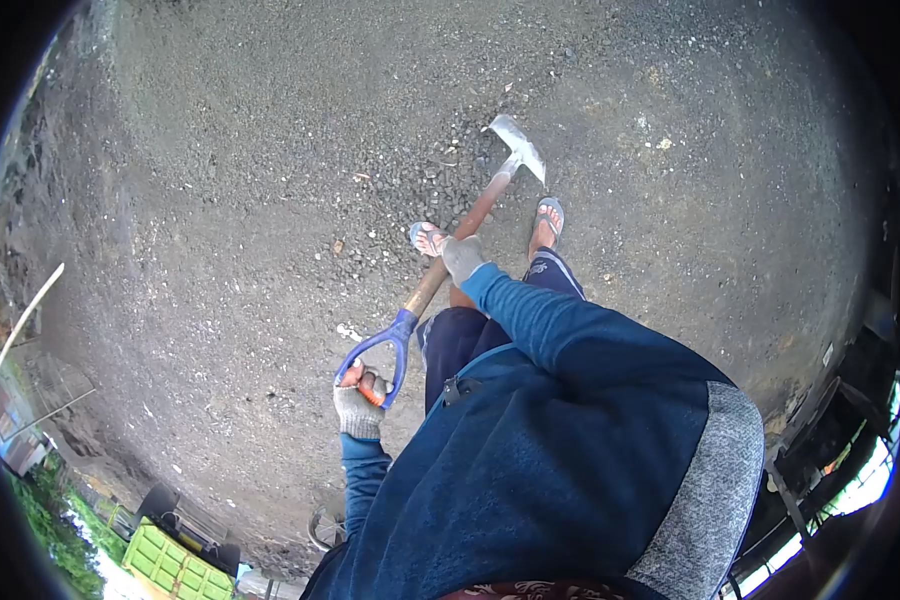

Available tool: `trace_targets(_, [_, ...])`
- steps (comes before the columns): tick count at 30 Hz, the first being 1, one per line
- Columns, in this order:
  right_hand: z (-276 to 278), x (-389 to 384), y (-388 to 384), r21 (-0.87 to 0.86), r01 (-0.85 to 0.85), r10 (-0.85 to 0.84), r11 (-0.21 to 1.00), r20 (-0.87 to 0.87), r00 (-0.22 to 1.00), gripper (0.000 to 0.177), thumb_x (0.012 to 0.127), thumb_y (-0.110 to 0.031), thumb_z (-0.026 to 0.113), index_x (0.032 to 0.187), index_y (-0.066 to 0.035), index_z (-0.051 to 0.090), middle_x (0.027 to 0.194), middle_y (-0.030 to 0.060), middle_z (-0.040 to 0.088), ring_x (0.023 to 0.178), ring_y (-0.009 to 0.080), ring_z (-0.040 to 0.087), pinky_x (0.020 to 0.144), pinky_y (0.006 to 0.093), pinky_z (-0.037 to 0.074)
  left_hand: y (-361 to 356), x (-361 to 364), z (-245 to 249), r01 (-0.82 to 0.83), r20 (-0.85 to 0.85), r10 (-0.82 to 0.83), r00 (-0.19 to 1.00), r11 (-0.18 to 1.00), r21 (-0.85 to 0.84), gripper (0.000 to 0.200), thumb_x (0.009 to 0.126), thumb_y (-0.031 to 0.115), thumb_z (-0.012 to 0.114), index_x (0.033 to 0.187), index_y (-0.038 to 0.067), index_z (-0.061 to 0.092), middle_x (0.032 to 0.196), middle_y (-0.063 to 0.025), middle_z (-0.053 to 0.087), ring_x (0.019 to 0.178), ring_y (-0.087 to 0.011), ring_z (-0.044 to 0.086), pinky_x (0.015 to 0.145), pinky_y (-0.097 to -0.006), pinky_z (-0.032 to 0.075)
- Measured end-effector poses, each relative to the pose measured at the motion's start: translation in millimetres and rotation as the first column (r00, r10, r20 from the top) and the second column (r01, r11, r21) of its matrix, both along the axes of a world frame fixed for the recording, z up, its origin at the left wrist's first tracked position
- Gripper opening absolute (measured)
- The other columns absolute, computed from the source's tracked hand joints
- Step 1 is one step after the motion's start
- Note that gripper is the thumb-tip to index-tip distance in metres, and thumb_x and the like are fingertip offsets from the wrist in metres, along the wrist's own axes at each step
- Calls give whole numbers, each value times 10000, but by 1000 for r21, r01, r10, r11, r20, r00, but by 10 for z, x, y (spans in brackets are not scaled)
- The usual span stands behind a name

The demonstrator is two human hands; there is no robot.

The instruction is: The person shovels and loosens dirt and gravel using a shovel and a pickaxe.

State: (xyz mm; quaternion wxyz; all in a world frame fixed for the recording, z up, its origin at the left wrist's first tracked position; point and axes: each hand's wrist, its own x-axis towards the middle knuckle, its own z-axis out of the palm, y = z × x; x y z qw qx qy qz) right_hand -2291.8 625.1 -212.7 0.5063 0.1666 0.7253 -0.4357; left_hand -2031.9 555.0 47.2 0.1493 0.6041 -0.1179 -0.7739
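Observation:
A shovel (427, 287) slants across the ground in front of me, with a wooden shaft, a pale metal blade (515, 142) and a blue D-shaped handle (402, 335). Gloved in light knit, my left hand (358, 388) is closed round the orange grip of that handle. Lower on the shaft, my right hand (462, 258) wraps round the wood in a light glove. The blade end overlaps dark loose gravel (470, 150) just ahead of my sandalled feet (547, 222).
Grey, gritty ground (240, 230) with scattered stones spreads all around. Far left stands a pale bent pole (25, 325). A yellow-green truck body (175, 562) shows at the lower left, and dark structures (830, 440) line the right edge.

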Motion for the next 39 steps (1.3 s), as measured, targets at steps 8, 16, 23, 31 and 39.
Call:
trace_targets(8, [261, -980, -250, 42, -146, 137, 988, 173, 975, 338, 901, -279, 514, 1081, 3, 561, 960, 196, 644, 912, 311, 662, 768, 492, 551, 67, -1191, -234, -84, -65, 82, 995, 996, -31, 155, 866, 199, 643, 799, 118, 529, 582, 0, 468, 496, -172, 496, 486, -331, 444])
trace_targets(16, [666, 860, -490, -152, -341, 364, 928, 161, 917, 293, 876, -268, 570, 1014, -14, 616, 982, 178, 669, 953, 305, 663, 791, 447, 552, 38, 317, 641, -47, 232, 103, 967, 970, -237, 199, 834, 211, 670, 746, 104, 527, 552, -25, 477, 420, -179, 485, 415, -329, 424])
trace_targets(23, [358, 1336, -36, -371, -641, 668, 672, -70, 741, 443, 836, -287, 626, 1175, -35, 491, 1123, 207, 618, 1026, 306, 634, 831, 467, 538, 361, 671, 1052, -29, 122, 65, 990, 961, -276, 199, 854, 228, 660, 743, 126, 529, 531, -13, 461, 429, -185, 476, 472, -357, 452])
trace_targets(31, [420, 260, 569, -50, -103, 103, 993, -15, 995, 511, 797, -309, 658, 1075, 104, 542, 1005, 244, 637, 871, 304, 651, 735, 406, 513, 1010, -8, 414, -104, -182, 80, 980, 987, -126, 137, 868, 193, 644, 803, 104, 563, 598, -18, 517, 499, -206, 543, 529, -364, 494])
trace_targets(39, [-4, 263, -3, -25, -420, 414, 907, -123, 902, 415, 881, -321, 531, 1068, 44, 595, 1029, 245, 644, 952, 361, 649, 791, 434, 526, 740, -124, -56, -135, -227, 93, 969, 976, -173, 87, 882, 168, 628, 908, 98, 586, 633, 2, 507, 524, -159, 523, 493, -306, 479])
